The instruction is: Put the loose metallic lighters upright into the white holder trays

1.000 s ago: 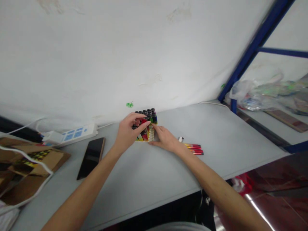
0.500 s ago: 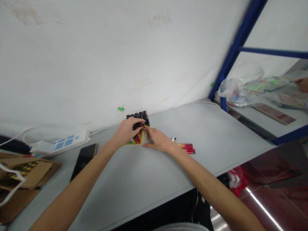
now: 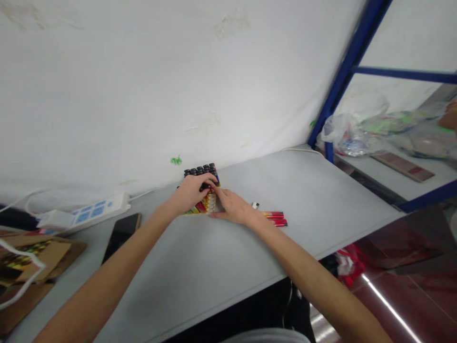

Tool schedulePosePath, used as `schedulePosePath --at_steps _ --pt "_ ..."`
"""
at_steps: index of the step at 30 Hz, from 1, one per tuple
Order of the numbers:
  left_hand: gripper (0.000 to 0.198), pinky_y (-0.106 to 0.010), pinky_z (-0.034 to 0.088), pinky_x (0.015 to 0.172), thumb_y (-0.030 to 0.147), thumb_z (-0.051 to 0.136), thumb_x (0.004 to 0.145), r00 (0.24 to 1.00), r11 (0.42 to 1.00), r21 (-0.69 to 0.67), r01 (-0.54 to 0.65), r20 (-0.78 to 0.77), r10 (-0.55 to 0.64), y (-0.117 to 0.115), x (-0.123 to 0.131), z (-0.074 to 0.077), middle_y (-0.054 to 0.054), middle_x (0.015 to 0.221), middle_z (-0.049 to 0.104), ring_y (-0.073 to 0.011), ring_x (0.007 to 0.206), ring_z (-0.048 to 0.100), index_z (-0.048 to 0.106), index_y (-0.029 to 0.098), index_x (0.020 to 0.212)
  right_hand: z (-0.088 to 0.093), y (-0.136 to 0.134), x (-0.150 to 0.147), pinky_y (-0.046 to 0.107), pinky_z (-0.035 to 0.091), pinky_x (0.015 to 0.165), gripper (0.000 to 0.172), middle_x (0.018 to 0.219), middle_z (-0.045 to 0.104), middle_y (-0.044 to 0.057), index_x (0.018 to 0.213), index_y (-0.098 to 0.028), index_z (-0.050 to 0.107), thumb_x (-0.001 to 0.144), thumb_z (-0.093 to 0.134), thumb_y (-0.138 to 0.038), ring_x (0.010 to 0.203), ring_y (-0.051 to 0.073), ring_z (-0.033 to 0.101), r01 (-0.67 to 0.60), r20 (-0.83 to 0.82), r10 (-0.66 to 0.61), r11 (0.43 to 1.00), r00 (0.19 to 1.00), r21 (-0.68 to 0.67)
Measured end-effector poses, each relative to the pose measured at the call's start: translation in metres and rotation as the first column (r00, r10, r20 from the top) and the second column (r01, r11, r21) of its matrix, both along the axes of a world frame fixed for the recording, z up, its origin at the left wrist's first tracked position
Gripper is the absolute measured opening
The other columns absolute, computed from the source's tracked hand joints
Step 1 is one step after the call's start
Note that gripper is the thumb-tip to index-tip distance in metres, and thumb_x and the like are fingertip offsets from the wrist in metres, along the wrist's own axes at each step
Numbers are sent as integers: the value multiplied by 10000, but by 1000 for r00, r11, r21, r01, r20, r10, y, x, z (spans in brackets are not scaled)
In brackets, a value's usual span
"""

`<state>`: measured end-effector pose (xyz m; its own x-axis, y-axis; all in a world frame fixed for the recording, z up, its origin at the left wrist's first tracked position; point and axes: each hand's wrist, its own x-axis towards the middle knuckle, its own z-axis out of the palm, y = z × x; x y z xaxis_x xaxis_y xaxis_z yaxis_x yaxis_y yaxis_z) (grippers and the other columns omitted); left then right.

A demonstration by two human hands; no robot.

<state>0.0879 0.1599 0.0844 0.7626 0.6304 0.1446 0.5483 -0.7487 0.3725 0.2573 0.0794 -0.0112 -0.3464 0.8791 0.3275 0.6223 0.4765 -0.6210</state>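
Observation:
A bundle of black-capped, brightly coloured sticks point(image 3: 200, 208) rests on the grey table near the wall, its right end showing a column of whitish tips. Over the top of it, my left hand point(image 3: 193, 192) is closed, thumb and forefinger pinched on a small piece I cannot make out. My right hand point(image 3: 230, 205) braces the right end, forefinger up at the left fingertips and thumb low by the whitish tips. Right of that hand lie slim red sticks point(image 3: 278, 222) with dark ends, partly hidden by my forearm. Close to them is a small white piece point(image 3: 255, 205).
Left on the table point(image 3: 185, 276) are a dark phone point(image 3: 121, 236), a white power strip point(image 3: 96, 211) with cables and an open cardboard box point(image 3: 53, 262) holding similar sticks. A blue frame point(image 3: 335, 90) stands right, with plastic bags point(image 3: 342, 136) and a person's hand point(image 3: 450, 116) beyond.
The whole view has shifted slightly. My left hand has settled a little lower over the bundle, while my right hand keeps its place at the end.

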Motion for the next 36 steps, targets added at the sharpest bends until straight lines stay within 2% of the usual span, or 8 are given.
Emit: schedulePosePath --at_steps 8,13,20,24,29,32,34,36 --pt "207 -369 596 909 248 672 798 998 993 -121 -7 68 15 10 -1 8 -36 976 828 -266 942 800 716 235 1000 4 0 0 522 515 1075 897 1413 634 251 1567 -130 342 848 854 -291 1279 358 643 19 -37 -19 1000 999 -17" --pt "201 -368 625 847 316 714 795 998 982 -189 23 60 -12 13 -5 16 -38 952 828 -274 918 804 722 244 983 5 2 -1 495 521 1057 917 1401 645 243 1567 -118 347 837 863 -320 1263 355 649 47 -3 -48 997 999 -59" --pt "144 -385 625 903 336 678 800 995 985 -168 42 96 -26 15 1 10 -43 935 818 -260 903 792 715 243 904 1 3 1 487 527 1042 951 1383 656 236 1593 -132 317 840 865 -325 1240 345 663 41 -7 -42 998 999 -45" --pt "154 -368 625 866 327 669 781 996 979 -204 26 85 -9 14 0 7 -50 929 821 -263 904 794 715 235 895 1 3 1 484 520 1055 884 1382 652 245 1552 -104 368 852 858 -329 1248 348 655 33 -11 -33 999 999 -33" --pt "156 -333 594 827 249 657 742 998 994 -99 38 -37 -42 14 5 9 -30 900 828 -254 864 783 735 255 877 2 4 0 483 528 1038 854 1364 660 243 1522 -89 406 839 866 -312 1233 346 659 39 -12 -40 998 999 -55" --pt "188 -317 577 779 203 635 716 996 998 -57 40 -79 -44 14 10 9 -21 846 819 -250 826 773 742 259 860 8 3 5 470 538 1033 831 1373 665 238 1525 -90 423 845 861 -282 1225 333 669 4 6 -3 996 1000 -84" --pt "188 -314 573 778 195 631 713 996 998 -46 36 -85 -40 14 13 7 -21 826 811 -245 805 766 743 257 851 17 -1 12 452 536 1042 739 1360 685 219 1492 -102 485 872 842 -285 1216 321 682 -21 63 27 995 998 -96" --pt "192 -321 571 822 190 634 724 996 999 -31 27 -89 -30 12 14 5 -27 849 813 -246 822 761 747 253 865 27 -11 23 443 541 1031 578 1310 719 206 1402 -111 586 919 802 -345 1189 326 700 35 158 -16 992 987 -118"
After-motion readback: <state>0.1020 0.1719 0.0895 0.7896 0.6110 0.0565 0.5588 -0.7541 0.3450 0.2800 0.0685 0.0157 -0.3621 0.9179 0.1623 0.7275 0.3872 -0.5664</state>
